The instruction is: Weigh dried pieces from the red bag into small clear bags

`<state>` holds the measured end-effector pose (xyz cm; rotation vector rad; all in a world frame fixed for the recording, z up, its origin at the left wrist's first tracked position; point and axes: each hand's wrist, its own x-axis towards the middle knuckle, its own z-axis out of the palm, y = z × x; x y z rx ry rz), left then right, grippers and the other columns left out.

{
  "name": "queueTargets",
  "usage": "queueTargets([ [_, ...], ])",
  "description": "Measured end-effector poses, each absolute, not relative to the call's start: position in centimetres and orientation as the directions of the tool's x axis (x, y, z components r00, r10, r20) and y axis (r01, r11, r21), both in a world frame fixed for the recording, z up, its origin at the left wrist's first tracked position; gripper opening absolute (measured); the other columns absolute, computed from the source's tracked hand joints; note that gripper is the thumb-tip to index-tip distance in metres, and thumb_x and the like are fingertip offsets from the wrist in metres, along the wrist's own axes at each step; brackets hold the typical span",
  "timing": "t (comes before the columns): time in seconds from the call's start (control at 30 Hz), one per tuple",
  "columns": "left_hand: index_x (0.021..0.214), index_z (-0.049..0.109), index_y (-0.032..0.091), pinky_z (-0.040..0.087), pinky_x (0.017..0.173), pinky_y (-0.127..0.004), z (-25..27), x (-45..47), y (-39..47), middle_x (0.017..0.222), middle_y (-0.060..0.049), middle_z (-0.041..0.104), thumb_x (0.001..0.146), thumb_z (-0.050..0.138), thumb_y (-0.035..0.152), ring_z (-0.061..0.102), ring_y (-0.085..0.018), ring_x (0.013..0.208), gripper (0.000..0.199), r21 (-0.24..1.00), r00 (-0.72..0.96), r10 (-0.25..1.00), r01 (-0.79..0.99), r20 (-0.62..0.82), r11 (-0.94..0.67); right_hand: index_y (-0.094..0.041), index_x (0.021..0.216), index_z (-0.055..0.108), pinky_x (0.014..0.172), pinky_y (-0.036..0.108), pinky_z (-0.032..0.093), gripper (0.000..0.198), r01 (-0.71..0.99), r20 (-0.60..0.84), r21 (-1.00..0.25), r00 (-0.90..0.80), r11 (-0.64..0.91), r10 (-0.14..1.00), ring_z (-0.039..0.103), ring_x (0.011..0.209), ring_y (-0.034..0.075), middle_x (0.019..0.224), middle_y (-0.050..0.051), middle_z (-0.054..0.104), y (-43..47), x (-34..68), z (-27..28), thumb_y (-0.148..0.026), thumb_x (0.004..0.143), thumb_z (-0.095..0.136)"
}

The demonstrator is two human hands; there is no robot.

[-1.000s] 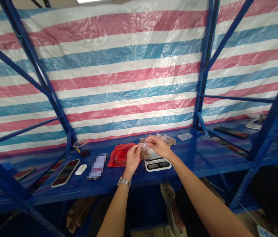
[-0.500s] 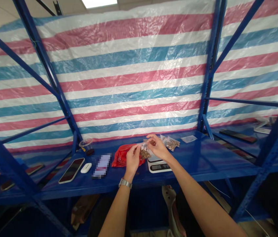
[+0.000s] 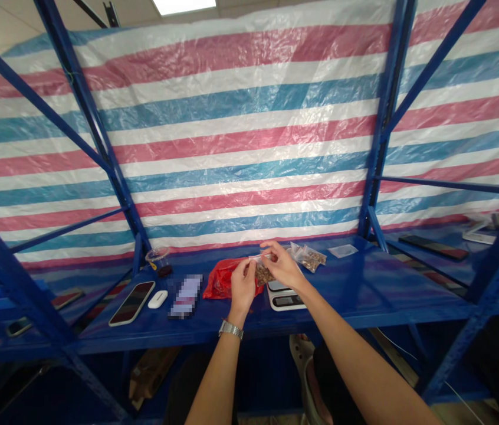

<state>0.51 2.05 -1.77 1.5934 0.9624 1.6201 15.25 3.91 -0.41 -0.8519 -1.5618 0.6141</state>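
Observation:
Between my hands hangs a small clear zip bag (image 3: 263, 274) with brownish bits inside. My left hand (image 3: 243, 283), a metal watch on its wrist, pinches the bag's left upper edge. My right hand (image 3: 281, 264) is closed at the bag's top right. Behind and left of my left hand lies a red plastic bag (image 3: 219, 280). Under my right hand is a white digital scale (image 3: 285, 301), partly covered by the hand. Filled zip bags (image 3: 311, 258) lie behind the scale, and a flat clear bag (image 3: 343, 251) is further right.
On the blue shelf (image 3: 364, 295) to the left are a phone (image 3: 132, 303), a white earbud case (image 3: 158, 299), a blurred-screen phone (image 3: 186, 296) and a clear plastic cup (image 3: 159, 262). Blue metal posts (image 3: 119, 183) stand at both sides, with striped sheeting (image 3: 249, 141) behind.
The view has shifted slightly, moving the scene a little to the right. My hands have come closer together along the bag's top. Another person's hand at far left has left the view.

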Motion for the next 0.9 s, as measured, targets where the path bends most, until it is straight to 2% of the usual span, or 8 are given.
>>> queueTargets([
  [0.2, 0.098, 0.075, 0.017, 0.055, 0.092, -0.035, -1.5, 0.9, 1.8, 0.103, -0.010, 0.079, 0.093, 0.062, 0.045, 0.073, -0.024, 0.099, 0.031, 0.861, -0.059, 0.859, 0.003, 0.509, -0.509, -0.022, 0.118, 0.057, 0.075, 0.032, 0.047, 0.038, 0.129, 0.583, -0.803, -0.030, 0.581, 0.812, 0.063, 0.079, 0.017, 0.090, 0.001, 0.069, 3.8, 15.0, -0.1, -0.033, 0.083, 0.066],
  [0.43, 0.095, 0.073, 0.018, 0.056, 0.090, -0.035, -2.1, 0.6, 2.1, 0.097, -0.008, 0.078, 0.090, 0.067, 0.045, 0.073, -0.022, 0.094, 0.028, 0.863, -0.078, 0.864, -0.048, 0.498, -0.502, -0.023, 0.111, 0.059, 0.077, 0.032, 0.047, 0.032, 0.115, 0.605, -0.787, -0.054, 0.607, 0.795, 0.064, 0.079, 0.017, 0.084, -0.001, 0.068, 3.6, 14.2, 0.0, -0.031, 0.081, 0.067],
  [0.6, 0.093, 0.075, 0.019, 0.053, 0.099, -0.037, -1.8, -0.2, 2.3, 0.108, -0.010, 0.078, 0.088, 0.070, 0.043, 0.071, -0.024, 0.105, 0.025, 0.862, -0.070, 0.860, -0.005, 0.506, -0.508, -0.023, 0.112, 0.062, 0.078, 0.031, 0.048, 0.033, 0.127, 0.596, -0.787, -0.090, 0.603, 0.798, 0.065, 0.083, 0.018, 0.089, 0.000, 0.069, 3.0, 14.4, 0.3, -0.037, 0.083, 0.069],
  [0.73, 0.092, 0.076, 0.018, 0.052, 0.100, -0.039, -1.5, -0.3, 1.9, 0.101, -0.010, 0.078, 0.090, 0.067, 0.041, 0.072, -0.024, 0.101, 0.025, 0.852, -0.031, 0.853, 0.077, 0.520, -0.517, -0.022, 0.110, 0.063, 0.072, 0.030, 0.047, 0.035, 0.101, 0.550, -0.826, -0.070, 0.555, 0.832, 0.063, 0.075, 0.017, 0.081, -0.002, 0.068, 2.9, 15.0, 0.3, -0.032, 0.078, 0.072],
  [0.8, 0.100, 0.076, 0.018, 0.052, 0.100, -0.039, -1.3, -0.4, 1.6, 0.107, -0.011, 0.078, 0.092, 0.065, 0.041, 0.071, -0.025, 0.104, 0.027, 0.850, -0.070, 0.850, 0.115, 0.523, -0.514, -0.022, 0.110, 0.063, 0.069, 0.029, 0.047, 0.036, 0.076, 0.534, -0.842, -0.018, 0.534, 0.845, 0.062, 0.071, 0.017, 0.081, -0.002, 0.068, 3.3, 15.4, 0.2, -0.032, 0.076, 0.072],
  [0.9, 0.117, 0.073, 0.020, 0.051, 0.103, -0.041, -1.3, -1.2, 1.4, 0.121, -0.012, 0.074, 0.094, 0.064, 0.043, 0.069, -0.025, 0.112, 0.034, 0.837, -0.186, 0.819, 0.202, 0.542, -0.508, -0.023, 0.106, 0.064, 0.061, 0.030, 0.047, 0.034, 0.054, 0.465, -0.884, 0.209, 0.464, 0.861, 0.058, 0.063, 0.016, 0.081, -0.002, 0.065, 4.2, 16.3, -0.4, -0.033, 0.074, 0.068],
])
